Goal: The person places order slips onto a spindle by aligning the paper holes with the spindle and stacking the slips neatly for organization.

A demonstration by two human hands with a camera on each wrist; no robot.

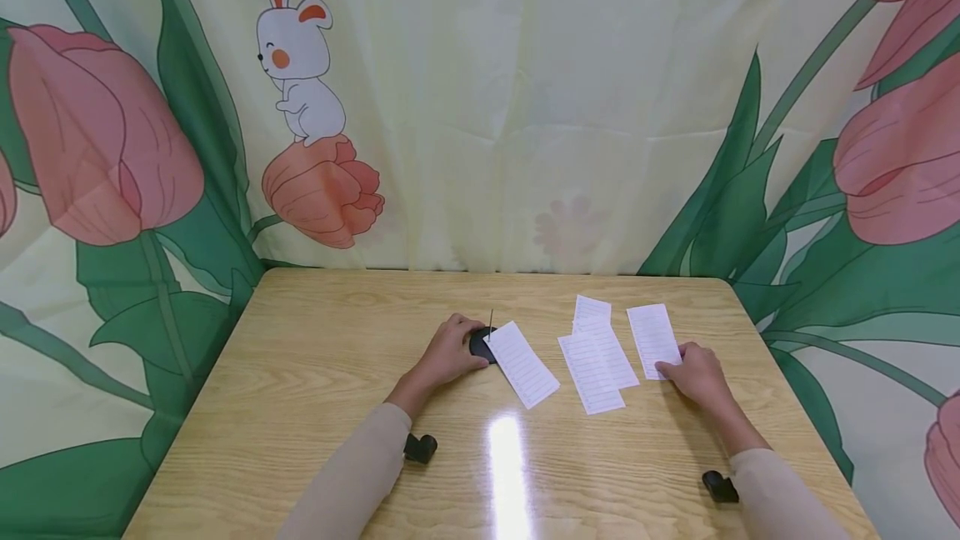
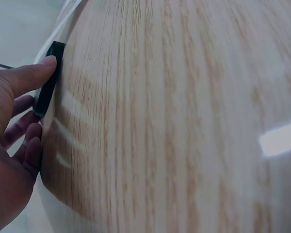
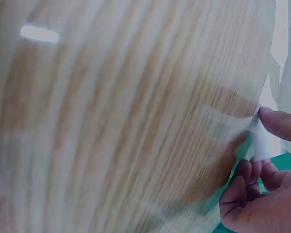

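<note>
On the left, my left hand (image 1: 453,351) grips the round black base of a receipt spike (image 1: 478,346), whose thin rod stands upright. The left wrist view shows the thumb on the edge of that black base (image 2: 49,80). One lined white paper slip (image 1: 525,367) slants from the base to the right, its upper corner at the rod; whether it is pierced, I cannot tell. Farther right, my right hand (image 1: 697,372) pinches the lower right corner of another lined slip (image 1: 652,338). The right wrist view shows a white edge of this slip (image 3: 260,141) between thumb and fingers.
Several overlapping lined slips (image 1: 597,365) lie between the two hands on the wooden table (image 1: 315,357). A curtain with tulips and a rabbit (image 1: 480,107) hangs behind the table's back edge. Black wrist mounts (image 1: 421,448) stick out by both sleeves.
</note>
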